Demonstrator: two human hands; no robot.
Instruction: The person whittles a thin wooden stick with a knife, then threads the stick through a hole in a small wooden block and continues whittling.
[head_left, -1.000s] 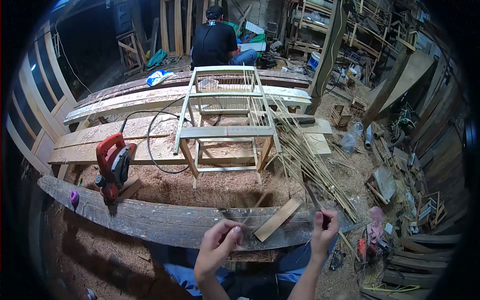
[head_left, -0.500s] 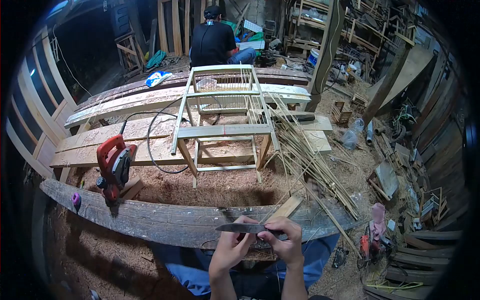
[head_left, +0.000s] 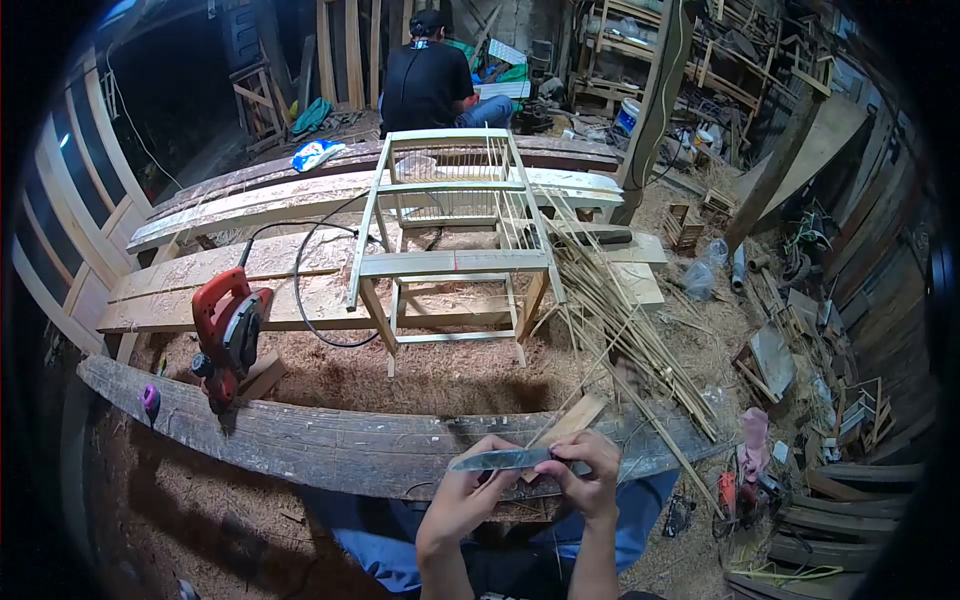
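Note:
My right hand [head_left: 588, 478] is closed around the handle end of a knife [head_left: 500, 460], its flat grey blade pointing left. My left hand [head_left: 468, 500] is closed just under and behind the blade, fingers curled and thumb raised. What those fingers grip is hidden by the blade. Both hands are above the near edge of a worn plank [head_left: 340, 440]. Just beyond the right hand, a short pale piece of wood [head_left: 575, 415] lies on the plank. A bundle of thin sticks [head_left: 640, 345] lies beyond it to the right.
A wooden frame [head_left: 455, 263] with thin rods stands ahead. On the left sits a red power planer [head_left: 228, 335] with a black cable [head_left: 298, 280]. A person [head_left: 425, 85] sits at the back, facing away. A post [head_left: 655, 110] rises at right. Shavings [head_left: 450, 370] cover the floor.
The knife and both hands have shifted slightly to the right. The blade has turned and now catches more light.

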